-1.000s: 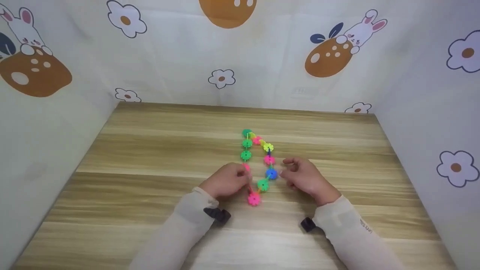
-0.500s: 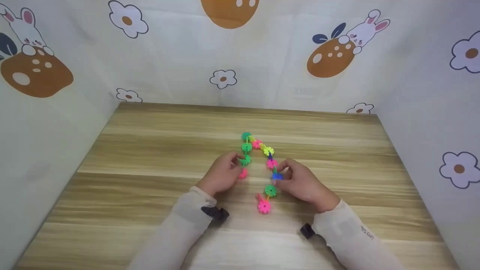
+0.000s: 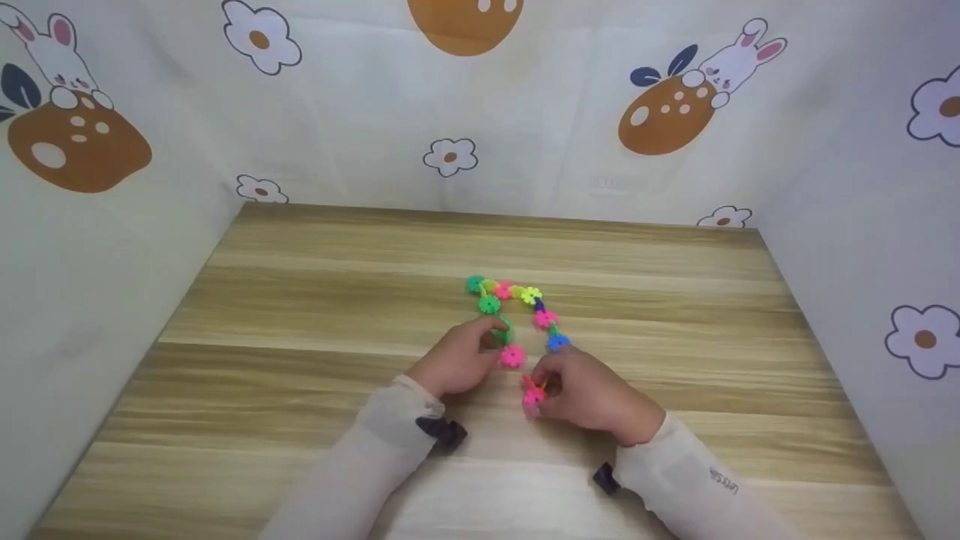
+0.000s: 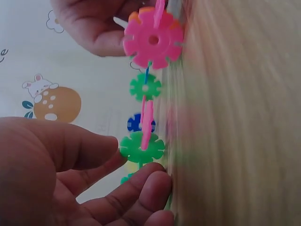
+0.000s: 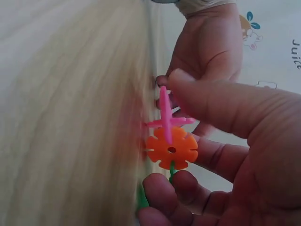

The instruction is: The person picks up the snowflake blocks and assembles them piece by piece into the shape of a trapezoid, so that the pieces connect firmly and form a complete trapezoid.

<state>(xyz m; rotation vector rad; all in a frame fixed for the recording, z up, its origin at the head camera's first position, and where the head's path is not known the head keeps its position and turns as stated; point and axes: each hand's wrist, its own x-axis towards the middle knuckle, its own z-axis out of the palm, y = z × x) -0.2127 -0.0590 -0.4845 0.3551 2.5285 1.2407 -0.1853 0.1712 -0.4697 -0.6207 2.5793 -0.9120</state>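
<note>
A chain of interlocking flower-shaped plastic discs lies bent on the table, both its ends on the near side. My left hand [image 3: 461, 356] pinches a green disc [image 4: 142, 147] near the left end, thumb on one edge and fingers beneath. The pink disc [image 3: 512, 355] at that end is beside its fingers. At the other end, my right hand [image 3: 596, 397] grips the chain around an orange disc [image 5: 172, 149], with pink discs [image 5: 166, 113] by the thumb tip. A gap separates the two ends. The right fingers hide part of the chain below the blue disc [image 3: 558, 342].
The far part of the chain runs through a green disc [image 3: 475, 284] and a yellow disc [image 3: 532, 295]. Beneath it is a wood-grain table [image 3: 337, 300], enclosed by printed cloth walls [image 3: 360, 112]. Dark straps or mounts [image 3: 442, 433] sit at the wrists.
The right hand has moved from the blue disc down to the chain's near pink end. The left hand moved to a green disc, and the left strand's pink end swung right. A gap opened between the ends.
</note>
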